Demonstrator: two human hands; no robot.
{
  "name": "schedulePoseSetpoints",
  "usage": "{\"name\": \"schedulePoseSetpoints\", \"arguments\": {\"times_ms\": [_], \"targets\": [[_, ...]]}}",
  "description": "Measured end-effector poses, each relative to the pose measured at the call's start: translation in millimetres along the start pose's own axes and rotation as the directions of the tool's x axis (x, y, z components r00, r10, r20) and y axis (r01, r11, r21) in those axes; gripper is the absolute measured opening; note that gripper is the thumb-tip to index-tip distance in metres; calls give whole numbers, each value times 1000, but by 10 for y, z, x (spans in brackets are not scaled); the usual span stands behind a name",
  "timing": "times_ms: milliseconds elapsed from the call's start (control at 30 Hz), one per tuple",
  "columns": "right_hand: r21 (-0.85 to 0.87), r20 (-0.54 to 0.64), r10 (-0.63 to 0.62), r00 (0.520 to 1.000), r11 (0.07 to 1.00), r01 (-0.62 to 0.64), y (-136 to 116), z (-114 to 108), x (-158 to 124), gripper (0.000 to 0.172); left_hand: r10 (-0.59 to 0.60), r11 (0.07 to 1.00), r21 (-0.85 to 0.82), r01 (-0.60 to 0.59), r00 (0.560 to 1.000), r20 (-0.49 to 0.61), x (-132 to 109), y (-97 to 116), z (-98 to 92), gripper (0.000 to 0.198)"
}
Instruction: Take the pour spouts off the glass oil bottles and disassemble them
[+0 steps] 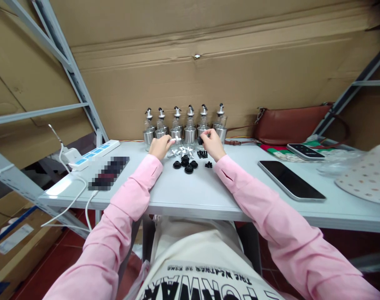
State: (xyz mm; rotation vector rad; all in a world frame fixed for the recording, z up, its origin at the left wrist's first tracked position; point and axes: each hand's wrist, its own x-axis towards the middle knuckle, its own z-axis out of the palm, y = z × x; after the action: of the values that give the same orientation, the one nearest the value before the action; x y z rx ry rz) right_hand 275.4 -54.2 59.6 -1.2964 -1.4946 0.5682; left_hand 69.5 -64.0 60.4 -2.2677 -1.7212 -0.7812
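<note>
My left hand [160, 146] is closed on a small whitish spout piece [176, 139] above the table. A black cap [200, 141] sits between the fingertips of my right hand [211, 141]. The two held parts are a short way apart. Below them lie a cluster of silvery-clear spout pieces [186, 151], several round black caps [189, 169], a row of small black parts [202, 154] and a few smaller black bits [208, 165]. Several glass and steel bottles [190, 134] with pourer tops stand upright behind my hands.
A power strip [98, 154] and a blurred-out phone-like item [109, 173] are at the left. At the right are a large phone [291, 180], a smaller dark device [305, 151], a brown bag [280, 127] and a dotted cloth item [368, 177].
</note>
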Motion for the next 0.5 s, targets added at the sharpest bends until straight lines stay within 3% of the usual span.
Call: {"name": "schedulePoseSetpoints", "arguments": {"times_ms": [100, 233, 400, 500], "targets": [[6, 7, 3, 1000, 1000, -4, -12, -6, -16, 14, -128, 985, 126, 122, 991, 42, -8, -51, 36, 23], [0, 33, -11, 999, 1000, 11, -15, 15, -40, 16, -227, 952, 236, 195, 967, 118, -19, -112, 97, 24], [10, 29, -36, 999, 999, 35, -15, 6, -41, 20, -282, 938, 289, 192, 907, 313, -26, -141, 128, 26], [-12, 41, -74, 996, 997, 75, -46, -10, -62, 17, -256, 947, 275, 166, 906, 336, -21, -128, 123, 28]]}}
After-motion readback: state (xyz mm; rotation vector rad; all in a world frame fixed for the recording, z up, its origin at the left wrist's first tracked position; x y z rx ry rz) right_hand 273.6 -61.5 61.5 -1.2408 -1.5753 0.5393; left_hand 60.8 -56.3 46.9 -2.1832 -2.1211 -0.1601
